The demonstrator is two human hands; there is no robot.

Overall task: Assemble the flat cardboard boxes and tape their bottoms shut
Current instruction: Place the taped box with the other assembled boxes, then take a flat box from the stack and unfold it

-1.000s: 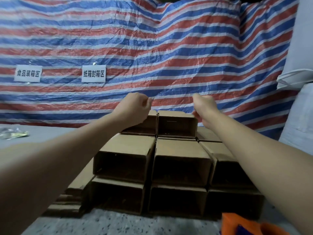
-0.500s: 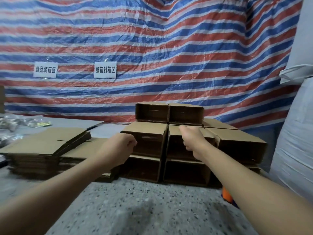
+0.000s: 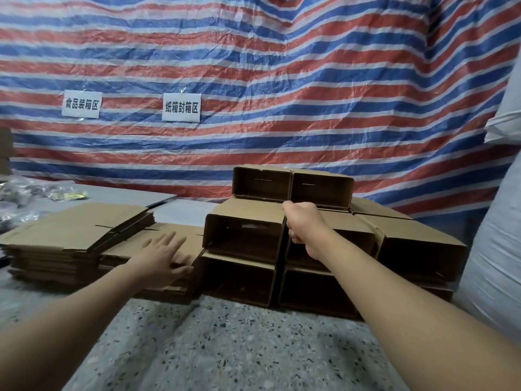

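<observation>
Assembled boxes [image 3: 245,235] stacked, open fronts, apparently empty inside.

I am working in a packing place, like a small storeroom. A big striped plastic sheet [image 3: 282,80] is hanging behind as a wall. Two paper signs [image 3: 181,107] are sticking to it. Folded boxes [image 3: 245,230] and flat cardboard [image 3: 76,230] are sitting in piles on a speckled floor [image 3: 239,348].
</observation>
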